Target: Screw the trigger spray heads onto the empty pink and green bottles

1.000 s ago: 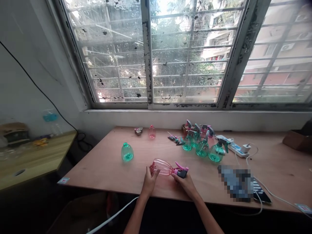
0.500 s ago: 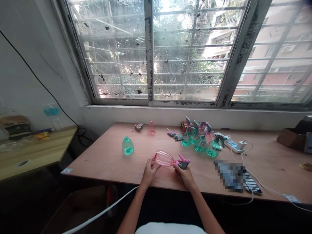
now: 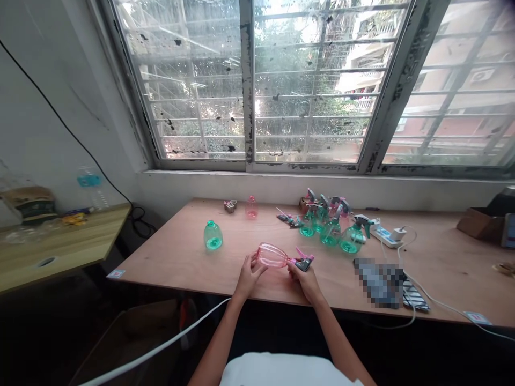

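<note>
A clear pink spray bottle (image 3: 272, 255) lies on its side between my two hands, just above the front of the table. My left hand (image 3: 249, 276) grips its base. At the neck, my right hand (image 3: 304, 280) has its fingers closed around the collar. The black spray head (image 3: 303, 262) with a pink trigger points right; the fingers partly hide where it joins the bottle. To the left stands a green bottle (image 3: 213, 236) without a spray head. Farther back is a pink bottle (image 3: 251, 209), also without one.
Several green spray bottles (image 3: 330, 234) with heads crowd the back right, beside loose spray heads (image 3: 288, 220). A power strip (image 3: 387, 236) with white cables, a phone (image 3: 416, 296) and a blurred-out item (image 3: 380, 284) lie on the right. A small box-like bundle (image 3: 230, 206) sits at the back.
The view has shifted slightly. Both hands keep their hold on the pink spray bottle, and its spray head appears turned a little. The other bottles stay where they were.
</note>
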The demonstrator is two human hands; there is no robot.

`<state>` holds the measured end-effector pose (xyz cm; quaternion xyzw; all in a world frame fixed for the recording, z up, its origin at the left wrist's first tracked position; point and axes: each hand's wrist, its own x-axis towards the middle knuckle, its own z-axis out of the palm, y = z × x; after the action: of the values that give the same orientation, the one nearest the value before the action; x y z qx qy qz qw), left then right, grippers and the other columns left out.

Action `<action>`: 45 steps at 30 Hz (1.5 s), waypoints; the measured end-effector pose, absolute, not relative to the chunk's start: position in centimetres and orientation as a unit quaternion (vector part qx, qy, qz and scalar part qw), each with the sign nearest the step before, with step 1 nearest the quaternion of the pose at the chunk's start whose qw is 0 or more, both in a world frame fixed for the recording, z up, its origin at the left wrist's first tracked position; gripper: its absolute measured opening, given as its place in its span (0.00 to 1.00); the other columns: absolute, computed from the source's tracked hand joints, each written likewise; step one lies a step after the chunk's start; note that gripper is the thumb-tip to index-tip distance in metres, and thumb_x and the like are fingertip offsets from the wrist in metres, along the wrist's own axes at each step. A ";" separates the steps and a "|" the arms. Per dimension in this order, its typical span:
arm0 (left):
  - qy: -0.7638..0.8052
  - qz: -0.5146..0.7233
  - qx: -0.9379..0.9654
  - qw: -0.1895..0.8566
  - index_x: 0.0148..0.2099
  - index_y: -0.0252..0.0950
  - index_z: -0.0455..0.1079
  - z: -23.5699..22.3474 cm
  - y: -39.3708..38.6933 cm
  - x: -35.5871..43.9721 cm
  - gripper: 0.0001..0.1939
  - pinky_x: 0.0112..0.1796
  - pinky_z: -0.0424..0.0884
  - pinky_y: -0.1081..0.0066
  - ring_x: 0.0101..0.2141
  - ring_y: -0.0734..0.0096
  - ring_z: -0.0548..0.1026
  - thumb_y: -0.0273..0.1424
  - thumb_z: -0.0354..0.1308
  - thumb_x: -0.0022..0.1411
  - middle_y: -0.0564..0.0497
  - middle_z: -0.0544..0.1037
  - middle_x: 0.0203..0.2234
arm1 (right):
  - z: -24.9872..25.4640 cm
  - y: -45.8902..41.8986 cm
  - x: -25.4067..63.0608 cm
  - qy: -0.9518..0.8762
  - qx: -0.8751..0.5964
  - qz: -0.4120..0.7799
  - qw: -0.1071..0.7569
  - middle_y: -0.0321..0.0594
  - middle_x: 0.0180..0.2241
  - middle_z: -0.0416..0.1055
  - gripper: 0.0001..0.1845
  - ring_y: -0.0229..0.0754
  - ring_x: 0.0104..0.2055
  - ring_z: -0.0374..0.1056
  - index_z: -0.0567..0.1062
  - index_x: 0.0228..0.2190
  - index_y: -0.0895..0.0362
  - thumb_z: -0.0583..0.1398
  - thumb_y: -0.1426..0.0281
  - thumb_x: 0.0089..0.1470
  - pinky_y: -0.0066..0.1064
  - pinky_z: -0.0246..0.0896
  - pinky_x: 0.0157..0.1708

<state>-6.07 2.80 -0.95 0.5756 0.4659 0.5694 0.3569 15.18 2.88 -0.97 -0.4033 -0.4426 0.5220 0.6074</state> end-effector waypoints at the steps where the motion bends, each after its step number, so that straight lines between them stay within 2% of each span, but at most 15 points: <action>1: 0.468 0.571 0.574 0.355 0.56 0.38 0.68 -0.9 2.8 -6.1 0.30 0.56 0.66 0.56 0.55 0.55 0.73 0.38 0.70 0.52 0.40 0.75 0.54 | -1.0 2.9 15.2 -0.442 -0.402 0.523 0.607 0.34 0.23 0.74 0.25 0.40 0.20 0.66 0.75 0.34 0.57 0.72 0.52 0.42 0.32 0.60 0.22; 9: 0.477 0.573 0.553 0.371 0.52 0.38 0.68 -0.4 2.6 -5.9 0.31 0.55 0.67 0.57 0.52 0.56 0.75 0.38 0.73 0.47 0.43 0.77 0.49 | -1.1 2.8 15.2 -0.433 -0.409 0.525 0.608 0.35 0.24 0.73 0.25 0.39 0.21 0.65 0.75 0.34 0.58 0.71 0.53 0.43 0.30 0.59 0.22; 13: 0.494 0.573 0.521 0.395 0.49 0.36 0.66 -0.4 2.6 -5.6 0.26 0.52 0.69 0.57 0.49 0.56 0.77 0.45 0.67 0.54 0.41 0.78 0.47 | -1.3 2.6 15.2 -0.451 -0.420 0.514 0.597 0.34 0.24 0.74 0.24 0.39 0.22 0.65 0.75 0.37 0.57 0.72 0.55 0.43 0.31 0.60 0.25; 16: 0.508 0.575 0.499 0.402 0.49 0.36 0.65 -0.1 2.6 -5.5 0.26 0.52 0.70 0.57 0.50 0.54 0.77 0.46 0.65 0.56 0.40 0.78 0.47 | -1.5 2.7 15.2 -0.480 -0.436 0.502 0.572 0.33 0.21 0.72 0.22 0.39 0.22 0.64 0.77 0.35 0.58 0.72 0.56 0.44 0.31 0.59 0.26; 20: 0.495 0.569 0.505 0.418 0.53 0.37 0.66 0.4 2.5 -5.6 0.26 0.55 0.68 0.58 0.54 0.54 0.74 0.43 0.65 0.57 0.40 0.76 0.52 | -1.6 2.9 15.0 -0.465 -0.444 0.508 0.573 0.35 0.22 0.73 0.22 0.39 0.23 0.65 0.77 0.34 0.59 0.71 0.55 0.44 0.30 0.58 0.25; 23: 0.485 0.564 0.513 0.429 0.57 0.38 0.65 0.7 2.6 -5.9 0.30 0.58 0.66 0.59 0.58 0.55 0.71 0.40 0.67 0.54 0.42 0.73 0.57 | -1.5 3.1 14.8 -0.437 -0.448 0.511 0.589 0.38 0.25 0.75 0.25 0.39 0.23 0.65 0.76 0.34 0.60 0.71 0.53 0.43 0.30 0.59 0.24; 29: 0.486 0.566 0.507 0.431 0.56 0.38 0.64 0.9 2.8 -5.5 0.34 0.57 0.67 0.59 0.55 0.54 0.74 0.40 0.71 0.49 0.41 0.77 0.53 | -1.1 3.1 14.6 -0.450 -0.441 0.496 0.597 0.37 0.24 0.74 0.26 0.39 0.22 0.65 0.77 0.34 0.60 0.71 0.52 0.42 0.30 0.60 0.23; 33: 0.517 0.580 0.476 0.413 0.52 0.34 0.63 0.6 2.9 -4.9 0.30 0.54 0.69 0.53 0.50 0.51 0.77 0.45 0.68 0.53 0.38 0.78 0.47 | -1.1 2.8 14.7 -0.472 -0.435 0.486 0.593 0.34 0.21 0.72 0.23 0.38 0.21 0.64 0.77 0.34 0.59 0.71 0.54 0.44 0.29 0.59 0.23; 35: 0.513 0.584 0.478 0.409 0.52 0.34 0.64 0.4 2.9 -4.7 0.30 0.54 0.68 0.54 0.50 0.52 0.77 0.45 0.68 0.54 0.39 0.78 0.47 | -1.0 2.8 14.7 -0.475 -0.434 0.486 0.592 0.34 0.20 0.71 0.21 0.38 0.20 0.64 0.76 0.32 0.60 0.70 0.54 0.46 0.28 0.59 0.23; 40: 0.466 0.597 0.485 0.437 0.53 0.36 0.65 0.4 2.5 -4.9 0.30 0.54 0.70 0.58 0.51 0.55 0.77 0.41 0.70 0.52 0.41 0.78 0.48 | -0.4 2.5 14.4 -0.466 -0.441 0.513 0.570 0.40 0.21 0.73 0.24 0.41 0.20 0.68 0.76 0.27 0.61 0.68 0.51 0.47 0.29 0.60 0.20; 45: 0.448 0.590 0.459 0.491 0.56 0.37 0.65 0.6 1.1 -5.6 0.36 0.59 0.66 0.58 0.57 0.54 0.72 0.37 0.73 0.46 0.40 0.76 0.54 | -0.2 2.0 13.8 -0.420 -0.440 0.521 0.599 0.35 0.20 0.72 0.22 0.39 0.20 0.67 0.74 0.29 0.59 0.69 0.52 0.47 0.27 0.58 0.20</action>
<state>-5.60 1.14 0.56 0.4589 0.4476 0.5897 0.4912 13.80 1.97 -0.24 -0.4398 -0.4199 0.5206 0.5993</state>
